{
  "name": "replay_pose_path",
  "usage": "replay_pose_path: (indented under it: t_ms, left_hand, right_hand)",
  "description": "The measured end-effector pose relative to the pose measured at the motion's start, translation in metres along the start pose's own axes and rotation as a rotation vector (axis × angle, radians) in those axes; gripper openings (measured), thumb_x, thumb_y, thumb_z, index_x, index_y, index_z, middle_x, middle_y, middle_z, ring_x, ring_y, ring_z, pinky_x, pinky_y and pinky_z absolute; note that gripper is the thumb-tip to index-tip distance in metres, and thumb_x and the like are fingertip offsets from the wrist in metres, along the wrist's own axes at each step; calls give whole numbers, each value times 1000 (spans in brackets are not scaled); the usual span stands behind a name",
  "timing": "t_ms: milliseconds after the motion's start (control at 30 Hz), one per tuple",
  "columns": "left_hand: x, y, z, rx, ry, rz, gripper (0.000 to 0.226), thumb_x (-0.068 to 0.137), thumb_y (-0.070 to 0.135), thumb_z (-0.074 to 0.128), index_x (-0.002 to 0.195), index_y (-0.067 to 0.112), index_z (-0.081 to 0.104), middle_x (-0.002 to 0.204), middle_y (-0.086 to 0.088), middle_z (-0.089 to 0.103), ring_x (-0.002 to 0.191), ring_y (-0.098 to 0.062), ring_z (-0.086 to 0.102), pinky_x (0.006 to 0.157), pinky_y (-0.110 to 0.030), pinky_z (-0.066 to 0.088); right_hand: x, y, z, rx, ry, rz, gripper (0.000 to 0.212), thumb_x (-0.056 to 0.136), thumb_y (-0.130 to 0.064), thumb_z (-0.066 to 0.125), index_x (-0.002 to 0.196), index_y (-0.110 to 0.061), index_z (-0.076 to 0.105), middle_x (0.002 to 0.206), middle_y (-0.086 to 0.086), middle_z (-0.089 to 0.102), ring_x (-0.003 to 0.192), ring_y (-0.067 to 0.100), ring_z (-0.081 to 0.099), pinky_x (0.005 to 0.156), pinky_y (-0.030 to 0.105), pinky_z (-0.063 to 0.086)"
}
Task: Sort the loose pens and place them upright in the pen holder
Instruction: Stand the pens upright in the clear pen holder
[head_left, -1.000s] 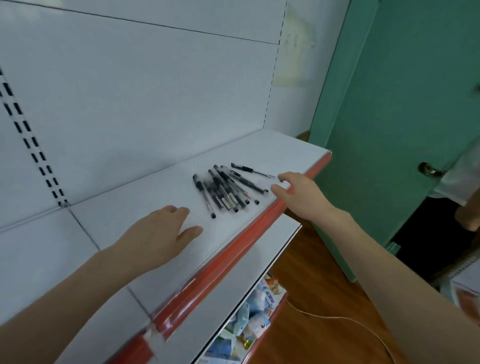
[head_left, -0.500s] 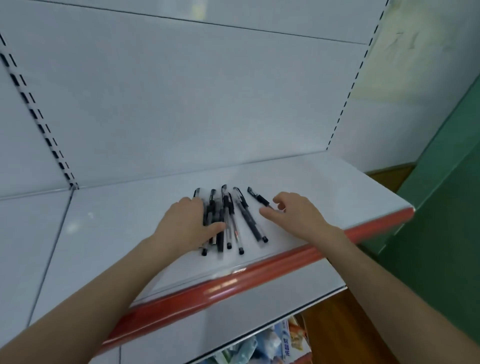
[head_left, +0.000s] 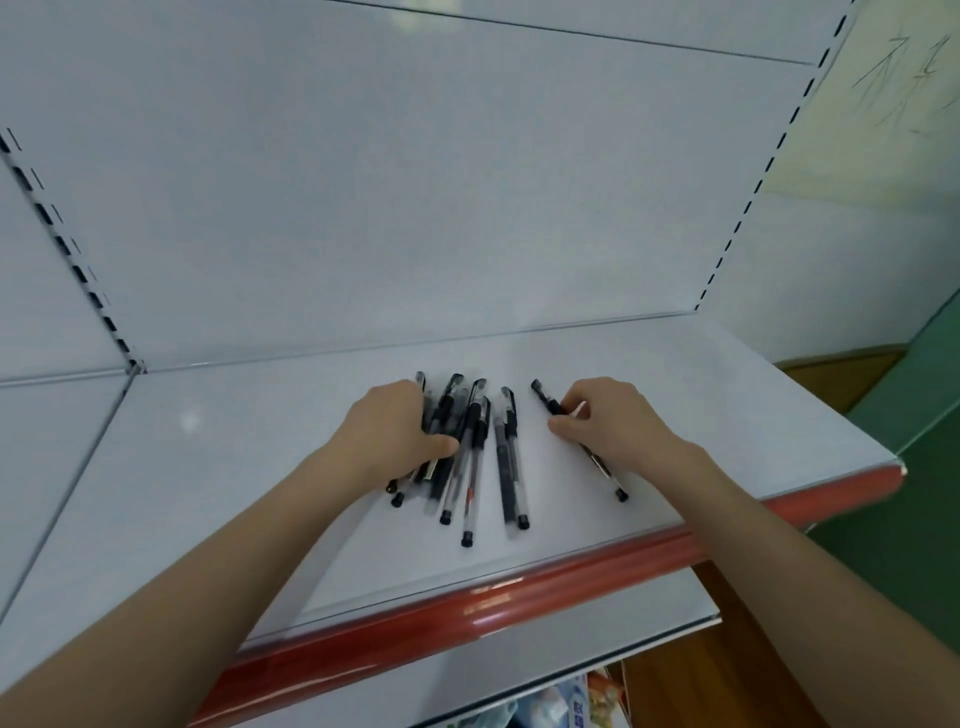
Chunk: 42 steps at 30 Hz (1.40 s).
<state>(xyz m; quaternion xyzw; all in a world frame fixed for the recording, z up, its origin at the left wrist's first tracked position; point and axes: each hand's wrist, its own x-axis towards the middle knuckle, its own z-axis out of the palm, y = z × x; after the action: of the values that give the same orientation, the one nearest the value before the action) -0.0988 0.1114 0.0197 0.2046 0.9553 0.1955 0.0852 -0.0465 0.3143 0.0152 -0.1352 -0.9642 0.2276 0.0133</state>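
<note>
A bundle of black-capped pens with clear barrels (head_left: 467, 457) is seen lying flat on a white metal shelf (head_left: 208, 467), close to its front edge, which is trimmed with a glossy red plastic strip (head_left: 519, 597). The pens are laid roughly parallel, with their capped ends turned toward the white back panel (head_left: 363, 208).

The left hand (head_left: 387, 434) is laid over the left part of the bundle. Its fingers are curled down over several pens and its thumb is pressed against the barrels. Two more pens (head_left: 511, 467) are left lying side by side just to the right of the bundle, touched by neither hand.

A single slanted black pen (head_left: 605, 470) is set apart farther right on the same shelf. It is covered in its middle by the right hand (head_left: 613, 421), whose fingers are curled onto it beside the thumb; how firmly it is pinched cannot be told.

Below the red strip a lower white shelf (head_left: 519, 665) is visible, with colourful packets (head_left: 571, 706) beneath it. A brown wooden floor (head_left: 675, 691) and a green painted surface (head_left: 924, 441) are seen to the right.
</note>
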Motion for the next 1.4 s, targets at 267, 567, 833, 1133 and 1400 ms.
replay_pose_path:
  t_ms: [267,567,833,1133,1400]
  left_hand:
    - [9,6,6,-92,-30,-73,31,81,29,64,87,13,37,77,-1,40,67,-15,39,53,-21,30]
    - [-2,31,11,-75,-22,-245,36,78,17,60,63,14,27,64,0,33,56,-14,31,49,-23,25]
    - [-23,29,4,-491,122,-326,31,76,15,59,59,11,34,54,-4,28,44,-15,27,45,-20,23]
    - [-98,70,8,-1521,400,-280,15,86,6,52,73,2,56,62,-8,63,64,-17,66,60,-37,60]
    - [-170,45,0,-1416,562,-252,20,88,9,51,96,-7,57,56,-3,66,45,-10,60,40,-17,45]
  right_hand:
    - [14,8,-3,-41,-60,-62,31,84,-20,58,100,6,62,100,23,67,93,36,63,82,44,51]
    - [30,22,-11,-14,-165,-168,17,78,-12,56,64,-6,48,65,9,46,62,19,42,58,27,32]
    - [23,25,-30,405,-82,-253,17,84,-12,57,80,4,61,67,16,61,55,19,54,54,28,45]
    - [-23,-46,-44,1114,-358,-415,13,91,-13,53,84,-12,64,71,-2,70,67,12,66,57,21,51]
    - [-61,-114,-4,1063,-550,-556,9,88,-15,57,89,-10,65,79,1,71,68,9,66,59,19,52]
